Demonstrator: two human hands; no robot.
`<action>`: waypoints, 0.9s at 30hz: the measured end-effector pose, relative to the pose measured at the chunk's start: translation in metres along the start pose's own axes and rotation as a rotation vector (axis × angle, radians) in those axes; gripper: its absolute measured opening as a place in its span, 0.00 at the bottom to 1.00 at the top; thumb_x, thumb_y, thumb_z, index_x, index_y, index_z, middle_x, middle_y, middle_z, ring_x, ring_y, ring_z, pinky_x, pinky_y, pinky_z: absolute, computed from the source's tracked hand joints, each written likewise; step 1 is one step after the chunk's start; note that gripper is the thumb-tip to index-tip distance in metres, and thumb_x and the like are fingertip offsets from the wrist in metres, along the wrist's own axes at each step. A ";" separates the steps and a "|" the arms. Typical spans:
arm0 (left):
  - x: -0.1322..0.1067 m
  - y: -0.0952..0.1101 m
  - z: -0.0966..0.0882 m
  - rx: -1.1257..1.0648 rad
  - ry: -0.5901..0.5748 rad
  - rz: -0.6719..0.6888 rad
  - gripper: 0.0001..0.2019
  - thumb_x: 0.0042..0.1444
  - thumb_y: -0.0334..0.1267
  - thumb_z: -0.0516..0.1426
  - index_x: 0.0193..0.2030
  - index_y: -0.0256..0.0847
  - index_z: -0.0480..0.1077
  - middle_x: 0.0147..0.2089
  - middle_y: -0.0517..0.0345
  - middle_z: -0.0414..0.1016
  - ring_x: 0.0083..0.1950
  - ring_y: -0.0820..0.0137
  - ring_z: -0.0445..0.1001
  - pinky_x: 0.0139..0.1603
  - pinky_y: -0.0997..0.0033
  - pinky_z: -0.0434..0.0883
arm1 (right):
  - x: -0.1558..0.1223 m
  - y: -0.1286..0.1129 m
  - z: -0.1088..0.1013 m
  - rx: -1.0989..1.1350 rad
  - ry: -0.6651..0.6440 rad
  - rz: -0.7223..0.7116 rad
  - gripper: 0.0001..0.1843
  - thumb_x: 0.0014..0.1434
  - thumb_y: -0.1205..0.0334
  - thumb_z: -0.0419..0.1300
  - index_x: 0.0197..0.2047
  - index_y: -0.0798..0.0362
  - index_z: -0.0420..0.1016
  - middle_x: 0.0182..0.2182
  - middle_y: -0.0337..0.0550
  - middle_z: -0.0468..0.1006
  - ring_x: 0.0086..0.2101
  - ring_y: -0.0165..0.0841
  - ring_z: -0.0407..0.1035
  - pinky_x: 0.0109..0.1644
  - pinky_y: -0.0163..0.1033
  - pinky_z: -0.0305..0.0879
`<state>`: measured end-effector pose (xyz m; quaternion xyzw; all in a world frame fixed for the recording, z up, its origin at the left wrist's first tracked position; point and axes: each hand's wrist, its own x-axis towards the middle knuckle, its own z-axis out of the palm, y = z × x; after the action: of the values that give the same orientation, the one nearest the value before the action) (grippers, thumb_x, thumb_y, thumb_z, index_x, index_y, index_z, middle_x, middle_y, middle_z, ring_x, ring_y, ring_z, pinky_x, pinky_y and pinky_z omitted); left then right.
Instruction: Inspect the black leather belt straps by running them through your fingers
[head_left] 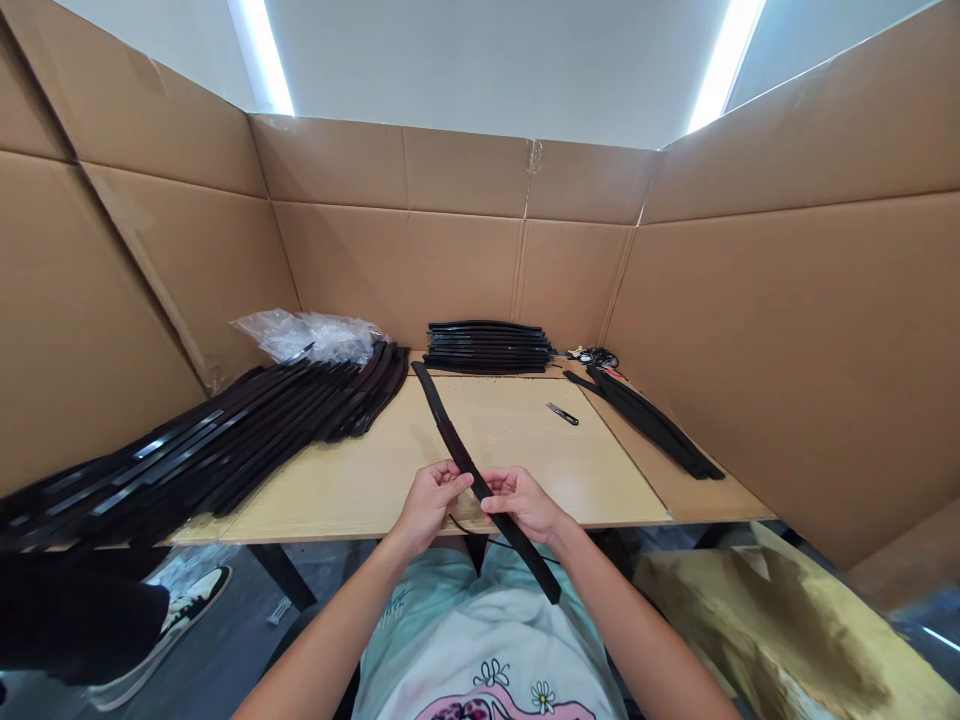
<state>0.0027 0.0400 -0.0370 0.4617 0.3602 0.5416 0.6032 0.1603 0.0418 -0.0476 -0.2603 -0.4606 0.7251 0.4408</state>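
A long, slightly curved black strip [456,443] slants across the front of the table, its near end hanging over my lap. My left hand [435,500] pinches it from the left, near its middle. Just below that, my right hand [521,503] grips the same strip from the right, thumb on top. A thin dark cord shows beneath my hands; whether it joins the strip I cannot tell. Beyond my right hand, a small pair of thread snips [562,413] lies on the table [510,430].
Many similar black strips [247,430] spread over the left side, with clear plastic wrap [315,335] behind. A neat stack [487,347] stands at the back. Several more strips [652,425] lie at right, near a cable tangle [596,356]. Cardboard walls [465,260] surround the table. Another person's shoe [169,635] shows lower left.
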 end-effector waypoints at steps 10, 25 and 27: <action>-0.005 0.002 0.002 0.008 -0.036 -0.011 0.20 0.37 0.44 0.68 0.21 0.38 0.61 0.16 0.66 0.64 0.17 0.79 0.59 0.18 0.80 0.52 | -0.005 -0.005 0.005 -0.004 -0.054 0.005 0.21 0.45 0.59 0.70 0.33 0.52 0.61 0.25 0.37 0.78 0.20 0.27 0.71 0.22 0.29 0.66; -0.001 -0.002 0.002 0.174 -0.061 0.027 0.21 0.44 0.56 0.61 0.24 0.38 0.64 0.14 0.74 0.48 0.16 0.82 0.42 0.17 0.79 0.40 | -0.003 -0.006 0.005 0.043 0.021 -0.087 0.17 0.41 0.63 0.72 0.36 0.54 0.74 0.28 0.39 0.78 0.29 0.29 0.71 0.28 0.32 0.68; 0.000 -0.003 0.001 0.182 -0.084 0.049 0.21 0.45 0.56 0.61 0.25 0.38 0.63 0.15 0.73 0.48 0.16 0.81 0.42 0.17 0.78 0.41 | -0.003 -0.006 0.005 0.040 0.010 -0.084 0.21 0.41 0.65 0.72 0.41 0.54 0.75 0.27 0.38 0.77 0.28 0.28 0.70 0.26 0.31 0.68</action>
<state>0.0047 0.0395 -0.0397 0.5456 0.3711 0.5011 0.5599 0.1604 0.0384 -0.0401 -0.2354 -0.4542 0.7139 0.4783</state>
